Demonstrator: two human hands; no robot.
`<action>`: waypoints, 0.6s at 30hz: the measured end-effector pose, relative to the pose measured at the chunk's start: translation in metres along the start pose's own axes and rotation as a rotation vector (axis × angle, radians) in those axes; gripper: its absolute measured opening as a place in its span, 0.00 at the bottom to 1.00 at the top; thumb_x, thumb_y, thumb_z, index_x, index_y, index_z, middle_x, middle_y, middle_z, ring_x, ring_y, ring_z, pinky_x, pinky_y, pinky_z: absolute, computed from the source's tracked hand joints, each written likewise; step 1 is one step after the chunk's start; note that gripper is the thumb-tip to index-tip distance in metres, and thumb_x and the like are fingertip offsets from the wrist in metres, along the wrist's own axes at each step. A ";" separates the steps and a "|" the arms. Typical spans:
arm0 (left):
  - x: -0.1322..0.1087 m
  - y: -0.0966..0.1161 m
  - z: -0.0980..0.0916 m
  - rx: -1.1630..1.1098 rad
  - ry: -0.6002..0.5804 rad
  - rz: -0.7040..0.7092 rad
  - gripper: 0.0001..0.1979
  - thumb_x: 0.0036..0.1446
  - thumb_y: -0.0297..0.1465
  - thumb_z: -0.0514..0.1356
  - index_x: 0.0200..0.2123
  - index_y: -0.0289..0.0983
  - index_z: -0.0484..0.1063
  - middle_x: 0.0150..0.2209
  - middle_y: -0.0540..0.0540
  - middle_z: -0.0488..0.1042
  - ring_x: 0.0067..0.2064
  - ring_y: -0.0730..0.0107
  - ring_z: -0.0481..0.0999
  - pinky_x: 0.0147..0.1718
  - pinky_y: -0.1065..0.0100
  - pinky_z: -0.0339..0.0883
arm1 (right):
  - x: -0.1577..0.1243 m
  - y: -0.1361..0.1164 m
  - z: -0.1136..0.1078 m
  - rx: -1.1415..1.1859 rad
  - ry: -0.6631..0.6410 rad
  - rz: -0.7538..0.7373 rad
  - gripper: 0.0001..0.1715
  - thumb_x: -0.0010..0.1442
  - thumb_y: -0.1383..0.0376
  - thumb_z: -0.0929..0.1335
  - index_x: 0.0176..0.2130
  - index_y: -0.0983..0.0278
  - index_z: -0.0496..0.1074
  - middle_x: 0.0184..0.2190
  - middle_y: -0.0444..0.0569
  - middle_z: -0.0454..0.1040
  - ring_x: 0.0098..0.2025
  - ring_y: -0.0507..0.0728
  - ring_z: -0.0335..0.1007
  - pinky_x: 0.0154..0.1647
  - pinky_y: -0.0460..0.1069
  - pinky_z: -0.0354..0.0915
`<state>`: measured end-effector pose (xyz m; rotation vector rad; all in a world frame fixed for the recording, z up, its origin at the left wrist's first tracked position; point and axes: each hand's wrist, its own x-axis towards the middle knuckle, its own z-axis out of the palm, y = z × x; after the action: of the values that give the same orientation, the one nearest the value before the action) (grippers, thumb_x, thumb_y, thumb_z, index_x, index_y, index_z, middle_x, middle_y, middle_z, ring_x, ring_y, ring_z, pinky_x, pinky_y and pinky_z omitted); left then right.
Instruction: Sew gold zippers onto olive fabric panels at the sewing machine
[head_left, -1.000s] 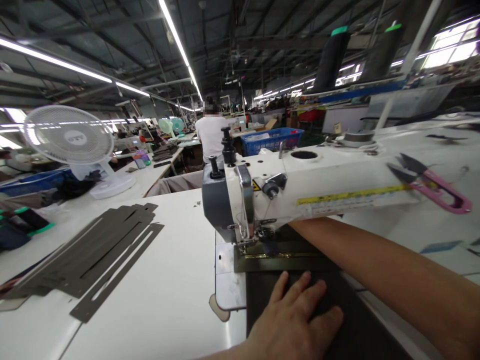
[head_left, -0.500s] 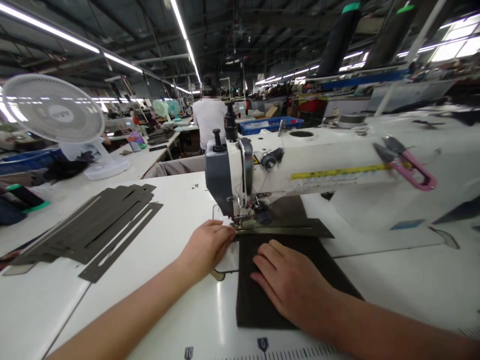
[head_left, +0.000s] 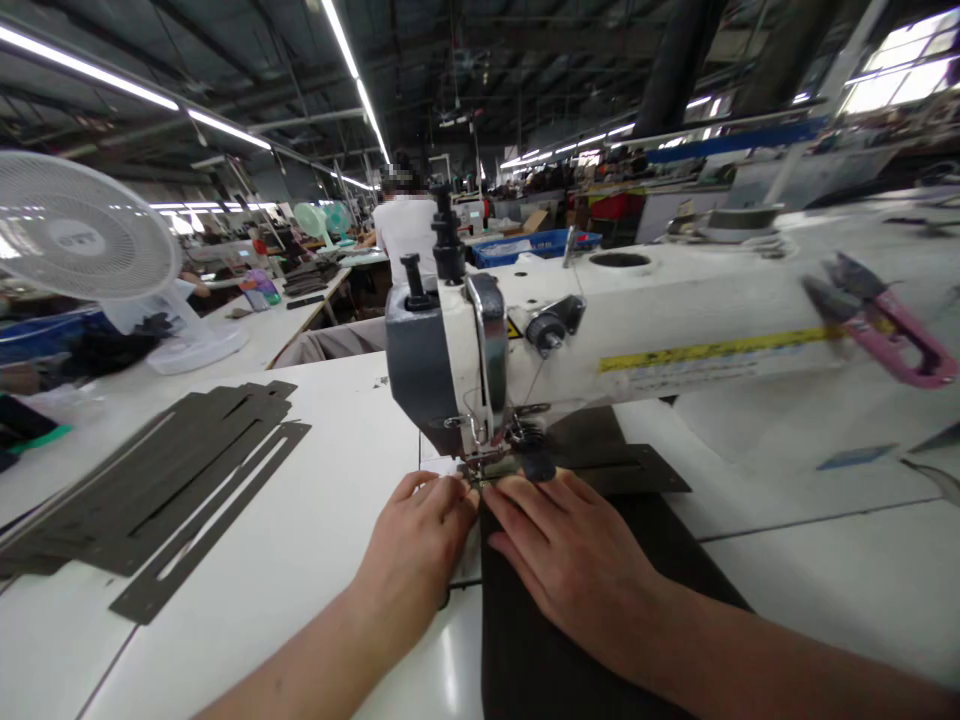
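Left hand point(head_left: 412, 535) curled at the dark cloth's point(head_left: 517, 660) edge, right hand point(head_left: 566, 565) spread open on it: a slip could pull a hand under the needle point(head_left: 480, 452).

Sewing machine point(head_left: 660, 340) at center on the tabletop point(head_left: 300, 480), fabric panel point(head_left: 540, 670) at 6 o'clock, cut fabric strips point(head_left: 195, 490) at 9 o'clock, desk fan point(head_left: 75, 235) at 10 o'clock, thread snips point(head_left: 892, 335) on the machine's arm at 3 o'clock

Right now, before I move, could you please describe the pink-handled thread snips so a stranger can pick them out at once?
Start at the large white industrial sewing machine in front of the person. Follow its long arm, marked with a yellow strip, away from the needle to the right end. There are the thread snips, set apart by their bright pink looped handle and dark pointed blades.
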<state>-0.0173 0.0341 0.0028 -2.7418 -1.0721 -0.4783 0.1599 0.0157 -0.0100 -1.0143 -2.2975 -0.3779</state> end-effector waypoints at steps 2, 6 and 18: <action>0.001 0.003 -0.001 0.032 -0.004 -0.008 0.10 0.57 0.25 0.52 0.43 0.33 0.67 0.37 0.42 0.71 0.40 0.62 0.71 0.43 0.58 0.65 | 0.000 0.003 0.005 -0.005 -0.012 0.062 0.17 0.57 0.69 0.64 0.45 0.76 0.69 0.44 0.60 0.71 0.45 0.62 0.66 0.47 0.56 0.62; 0.003 0.005 -0.002 0.050 0.004 -0.022 0.09 0.58 0.25 0.52 0.40 0.33 0.69 0.36 0.42 0.71 0.39 0.61 0.71 0.41 0.58 0.66 | 0.000 0.006 0.008 0.034 -0.110 0.092 0.20 0.56 0.68 0.64 0.47 0.77 0.69 0.47 0.62 0.70 0.48 0.63 0.65 0.49 0.57 0.62; 0.009 0.003 0.004 0.127 0.074 0.046 0.10 0.59 0.24 0.50 0.35 0.29 0.71 0.31 0.41 0.71 0.34 0.61 0.71 0.36 0.58 0.68 | 0.005 0.012 0.003 0.112 -0.193 0.092 0.21 0.56 0.69 0.63 0.48 0.79 0.67 0.47 0.63 0.69 0.49 0.64 0.63 0.52 0.58 0.60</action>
<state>-0.0082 0.0383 0.0025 -2.6112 -0.9836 -0.4841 0.1645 0.0280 -0.0091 -1.1376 -2.4010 -0.1157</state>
